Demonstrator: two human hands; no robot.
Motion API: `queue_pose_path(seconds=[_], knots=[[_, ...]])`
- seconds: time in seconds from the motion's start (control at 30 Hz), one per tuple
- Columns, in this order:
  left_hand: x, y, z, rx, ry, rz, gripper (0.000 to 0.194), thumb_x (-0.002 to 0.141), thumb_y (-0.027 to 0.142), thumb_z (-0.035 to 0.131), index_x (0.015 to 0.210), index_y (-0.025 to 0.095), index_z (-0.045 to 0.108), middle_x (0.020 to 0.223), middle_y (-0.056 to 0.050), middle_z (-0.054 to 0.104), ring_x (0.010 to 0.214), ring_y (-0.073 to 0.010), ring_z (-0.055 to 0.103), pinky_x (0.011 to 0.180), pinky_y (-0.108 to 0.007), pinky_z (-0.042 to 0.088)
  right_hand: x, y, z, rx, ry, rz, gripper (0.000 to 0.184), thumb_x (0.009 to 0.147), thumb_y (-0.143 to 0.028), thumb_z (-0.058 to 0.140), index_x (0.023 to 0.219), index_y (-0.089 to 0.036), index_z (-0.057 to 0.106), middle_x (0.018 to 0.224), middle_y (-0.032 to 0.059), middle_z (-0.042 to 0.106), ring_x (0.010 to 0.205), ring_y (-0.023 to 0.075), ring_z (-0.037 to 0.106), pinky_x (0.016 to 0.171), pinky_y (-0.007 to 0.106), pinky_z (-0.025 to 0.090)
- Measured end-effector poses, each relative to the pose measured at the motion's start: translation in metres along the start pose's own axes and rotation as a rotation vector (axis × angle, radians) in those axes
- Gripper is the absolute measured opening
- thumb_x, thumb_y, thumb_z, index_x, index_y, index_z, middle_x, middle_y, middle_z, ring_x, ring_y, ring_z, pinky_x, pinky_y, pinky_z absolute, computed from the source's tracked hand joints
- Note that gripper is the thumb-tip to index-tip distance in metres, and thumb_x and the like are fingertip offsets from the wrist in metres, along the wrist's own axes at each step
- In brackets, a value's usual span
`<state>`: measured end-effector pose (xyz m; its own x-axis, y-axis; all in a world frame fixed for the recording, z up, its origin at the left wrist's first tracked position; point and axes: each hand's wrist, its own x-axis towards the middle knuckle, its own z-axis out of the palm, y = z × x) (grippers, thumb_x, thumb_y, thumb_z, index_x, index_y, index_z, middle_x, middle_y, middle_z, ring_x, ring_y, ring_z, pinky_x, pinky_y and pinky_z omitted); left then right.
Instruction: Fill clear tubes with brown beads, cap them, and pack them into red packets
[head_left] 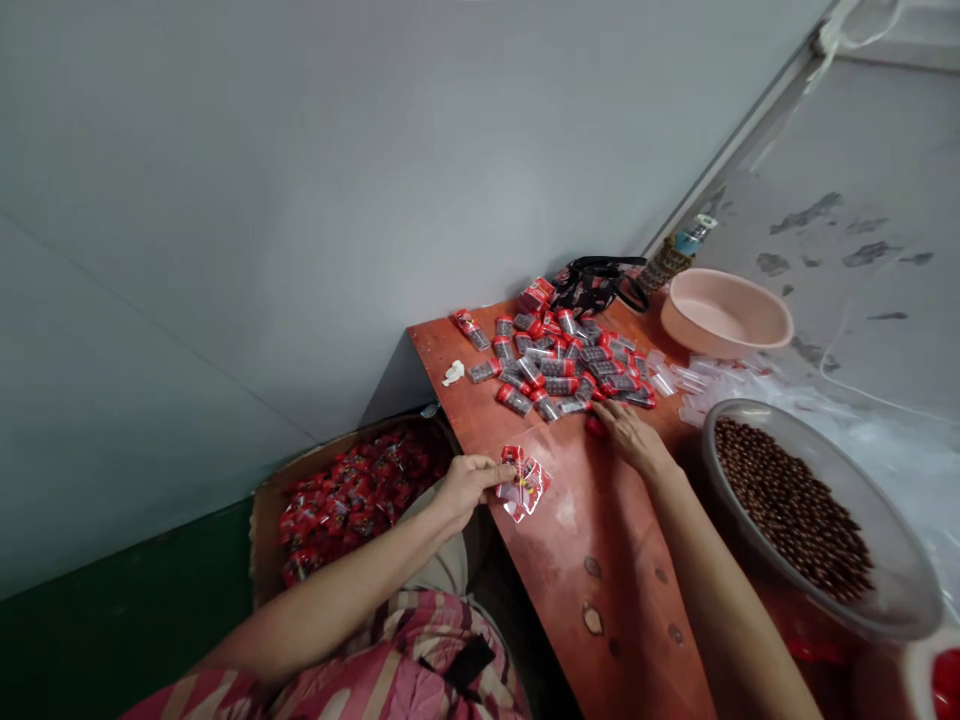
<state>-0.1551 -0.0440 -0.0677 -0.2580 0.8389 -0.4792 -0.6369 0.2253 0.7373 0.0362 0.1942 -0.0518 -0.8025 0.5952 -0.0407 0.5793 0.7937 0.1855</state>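
Note:
My left hand [471,488] is closed on a red printed plastic packet [523,484], pinching its left side between thumb and fingers above the table's near edge. My right hand [630,436] reaches to the front of a pile of small clear tubes [556,368] with red caps and dark contents. Its fingers are bent over a red-capped tube [596,427], of which only a red part shows; the hand covers the rest. One tube [471,328] at the pile's back left appears to be in a printed red wrapper.
Left of the reddish table [559,570], a cardboard box [262,540] holds many red packets. On the right stand a grey basin [911,575] of brown balls, clear empty tubes [694,378] and a pink basin [720,340]. A dark patterned bag [589,290] sits against the wall.

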Motion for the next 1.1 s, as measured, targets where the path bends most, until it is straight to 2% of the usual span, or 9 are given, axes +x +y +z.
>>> queue_pose_path(seconds=[0.13,0.23,0.37,0.47,0.53,0.6,0.83,1.0,1.1], knots=[[0.004,0.005,0.002,-0.201,0.033,-0.040,0.025,0.058,0.027,0.076,0.062,0.008,0.061,0.058,-0.004,0.061,0.049,-0.0101,0.057,0.048,-0.022,0.051,-0.014,0.000,0.002,-0.038,-0.056,-0.006,0.025,0.082,-0.025,0.046,0.103,-0.019,0.056,0.102,0.0119,0.058,0.093,0.0238,0.054,0.067,0.029,0.044],[0.008,0.006,0.005,-0.340,0.066,-0.069,0.019,0.065,0.022,0.072,0.067,0.008,0.060,0.063,-0.004,0.062,0.053,-0.0112,0.060,0.051,-0.024,0.053,-0.037,-0.022,0.000,0.068,-0.003,0.112,0.019,0.083,-0.025,0.043,0.091,-0.016,0.058,0.090,0.0125,0.062,0.086,0.0237,0.057,0.066,0.030,0.043],[0.010,0.005,0.012,-0.421,0.112,-0.057,0.017,0.068,0.020,0.069,0.067,0.008,0.057,0.065,-0.006,0.063,0.055,-0.0135,0.062,0.054,-0.026,0.054,-0.076,-0.088,-0.008,0.681,0.136,0.426,0.027,0.085,-0.036,0.038,0.094,-0.017,0.055,0.076,0.0060,0.064,0.066,0.0192,0.060,0.059,0.029,0.045],[0.010,0.003,0.017,-0.470,0.129,-0.033,0.017,0.066,0.019,0.070,0.065,0.009,0.056,0.064,-0.005,0.062,0.056,-0.0140,0.062,0.059,-0.028,0.055,-0.101,-0.147,-0.016,1.161,0.185,0.471,0.030,0.085,-0.043,0.040,0.093,-0.017,0.054,0.069,0.0018,0.062,0.059,0.0162,0.059,0.057,0.027,0.047],[0.009,0.002,0.022,-0.486,0.126,-0.026,0.017,0.066,0.018,0.071,0.066,0.009,0.057,0.064,-0.004,0.062,0.056,-0.0134,0.062,0.059,-0.027,0.055,-0.111,-0.178,-0.020,1.338,0.182,0.508,0.034,0.083,-0.044,0.043,0.101,-0.017,0.052,0.068,0.0013,0.062,0.056,0.0154,0.058,0.054,0.026,0.047],[0.008,0.000,0.026,-0.482,0.115,-0.024,0.017,0.065,0.019,0.071,0.067,0.009,0.058,0.064,-0.004,0.063,0.055,-0.0123,0.061,0.056,-0.025,0.053,-0.114,-0.197,-0.022,1.381,0.198,0.564,0.035,0.082,-0.044,0.046,0.104,-0.017,0.053,0.065,0.0009,0.063,0.053,0.0151,0.057,0.051,0.026,0.047],[0.004,-0.010,0.033,-0.448,0.008,0.038,0.024,0.060,0.024,0.075,0.072,0.009,0.061,0.067,-0.003,0.064,0.057,-0.0105,0.059,0.058,-0.023,0.049,-0.110,-0.207,-0.020,1.399,0.267,0.624,0.032,0.080,-0.044,0.050,0.100,-0.020,0.056,0.059,-0.0010,0.061,0.049,0.0154,0.057,0.048,0.026,0.047],[-0.001,-0.007,0.033,-0.333,-0.077,0.050,0.031,0.060,0.035,0.074,0.071,0.010,0.059,0.062,-0.002,0.061,0.051,-0.0101,0.056,0.050,-0.021,0.044,-0.110,-0.207,-0.016,1.604,0.239,0.564,0.031,0.079,-0.043,0.051,0.098,-0.019,0.055,0.062,-0.0007,0.061,0.050,0.0136,0.055,0.047,0.025,0.047],[-0.002,-0.004,0.032,-0.301,-0.141,0.053,0.034,0.060,0.038,0.073,0.072,0.010,0.059,0.064,-0.003,0.062,0.054,-0.0109,0.057,0.052,-0.023,0.045,-0.110,-0.207,-0.015,1.620,0.290,0.576,0.030,0.080,-0.042,0.052,0.097,-0.018,0.055,0.065,0.0003,0.061,0.052,0.0135,0.055,0.048,0.025,0.047]])
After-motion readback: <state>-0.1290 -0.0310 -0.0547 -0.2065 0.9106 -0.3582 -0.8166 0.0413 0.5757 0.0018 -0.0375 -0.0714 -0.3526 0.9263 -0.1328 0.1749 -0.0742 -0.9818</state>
